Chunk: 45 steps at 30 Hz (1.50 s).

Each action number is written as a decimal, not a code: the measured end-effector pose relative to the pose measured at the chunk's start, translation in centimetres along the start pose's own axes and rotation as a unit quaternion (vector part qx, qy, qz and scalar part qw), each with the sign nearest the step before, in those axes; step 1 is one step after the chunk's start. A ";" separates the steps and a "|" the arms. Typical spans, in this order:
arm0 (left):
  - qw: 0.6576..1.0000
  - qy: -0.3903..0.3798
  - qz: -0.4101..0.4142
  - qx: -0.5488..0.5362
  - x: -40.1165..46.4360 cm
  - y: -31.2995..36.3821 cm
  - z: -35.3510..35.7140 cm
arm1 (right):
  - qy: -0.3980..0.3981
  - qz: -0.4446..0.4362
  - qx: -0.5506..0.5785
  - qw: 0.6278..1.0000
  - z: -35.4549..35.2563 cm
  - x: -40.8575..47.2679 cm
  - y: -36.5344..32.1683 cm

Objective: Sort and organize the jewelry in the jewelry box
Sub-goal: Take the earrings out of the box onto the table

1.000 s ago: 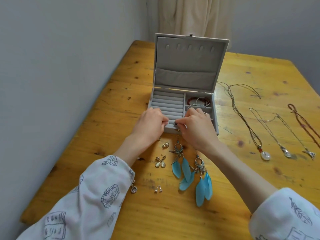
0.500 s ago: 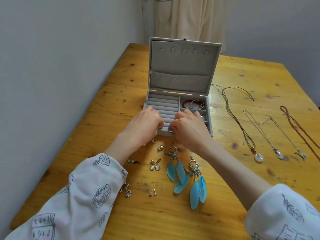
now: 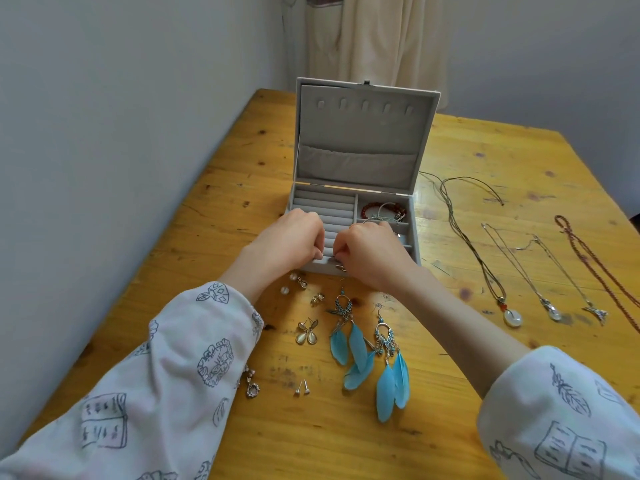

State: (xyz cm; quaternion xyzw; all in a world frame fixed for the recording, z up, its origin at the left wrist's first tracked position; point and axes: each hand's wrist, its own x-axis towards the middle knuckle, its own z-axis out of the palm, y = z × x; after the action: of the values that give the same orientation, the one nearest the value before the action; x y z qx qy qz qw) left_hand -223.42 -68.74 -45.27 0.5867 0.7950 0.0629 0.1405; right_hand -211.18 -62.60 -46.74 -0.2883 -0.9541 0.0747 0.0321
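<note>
Jewelry box (image 3: 360, 140) open, red bracelet (image 3: 375, 206) inside; both hands' (image 3: 289, 242) (image 3: 372, 252) curled fingers meet at ring rolls (image 3: 323, 209), contents pinched unclear.

wooden table (image 3: 485, 150): jewelry box (image 3: 363, 140), earrings (image 3: 346, 337), necklaces (image 3: 512, 271)

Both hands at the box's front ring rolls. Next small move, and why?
Probably press the small piece down into the front slot of the ring rolls. Both the left hand and right hand have fingers curled together over that front edge of the jewelry box, and what they pinch is hidden, so this is a guess.
</note>
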 end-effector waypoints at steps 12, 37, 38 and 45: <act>0.995 -0.078 0.043 0.039 0.9 -0.5 -0.6 | -0.070 0.004 0.044 0.997 -0.7 1.1 0.2; 0.996 -0.040 0.075 -0.014 -15.6 3.3 4.3 | -0.032 0.000 0.189 0.981 1.4 -16.0 -4.5; 0.996 -0.038 0.075 -0.007 -16.1 3.5 4.8 | -0.030 -0.003 0.171 0.985 1.9 -16.6 -4.8; 0.997 -0.032 0.067 0.004 -16.9 4.6 5.7 | -0.020 -0.008 0.139 0.990 3.4 -17.7 -4.9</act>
State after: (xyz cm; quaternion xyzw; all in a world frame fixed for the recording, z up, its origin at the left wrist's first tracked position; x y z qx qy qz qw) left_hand -212.88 -83.82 -46.98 0.6410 0.7492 0.0507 0.1589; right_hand -199.50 -76.81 -49.58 -0.2720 -0.9371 0.2123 0.0536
